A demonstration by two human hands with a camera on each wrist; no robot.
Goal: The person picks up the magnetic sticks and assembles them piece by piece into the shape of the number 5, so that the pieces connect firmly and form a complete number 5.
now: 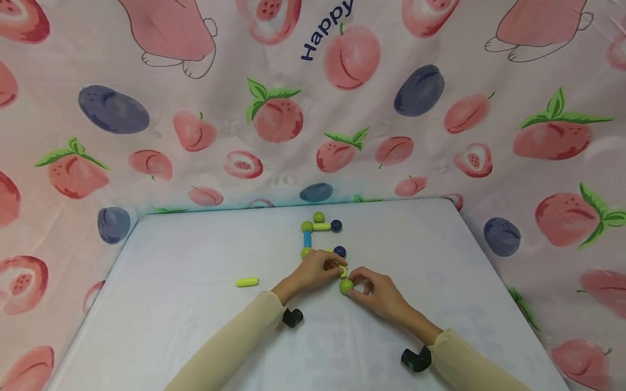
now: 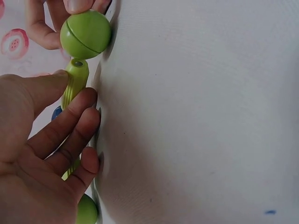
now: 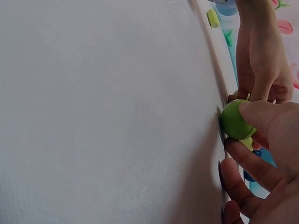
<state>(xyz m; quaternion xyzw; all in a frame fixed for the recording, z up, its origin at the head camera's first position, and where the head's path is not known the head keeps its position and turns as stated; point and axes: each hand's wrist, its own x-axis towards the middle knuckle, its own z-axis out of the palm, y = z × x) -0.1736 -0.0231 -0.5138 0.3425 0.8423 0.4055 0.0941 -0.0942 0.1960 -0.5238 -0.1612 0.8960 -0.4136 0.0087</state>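
Note:
My left hand (image 1: 318,268) pinches a ribbed yellow-green rod (image 2: 76,84) between thumb and index finger. At the rod's near end is a green ball (image 1: 346,286), which my right hand (image 1: 379,290) holds between thumb and fingers. The left wrist view shows the rod's round end face right at the ball's underside. Past the rod's far end sits a dark blue ball (image 1: 339,251). From there a yellow-green rod, partly hidden by my left hand, runs left to another green ball (image 1: 306,252). A blue rod (image 1: 307,239) leads away from that one to a further green ball (image 1: 306,227).
At the back, a yellow-green rod (image 1: 321,226) joins a second dark blue ball (image 1: 336,225), with a green ball (image 1: 319,217) behind it. One loose yellow-green rod (image 1: 246,282) lies left of my hands on the white table (image 1: 195,326). Fruit-printed cloth (image 1: 220,98) hangs behind.

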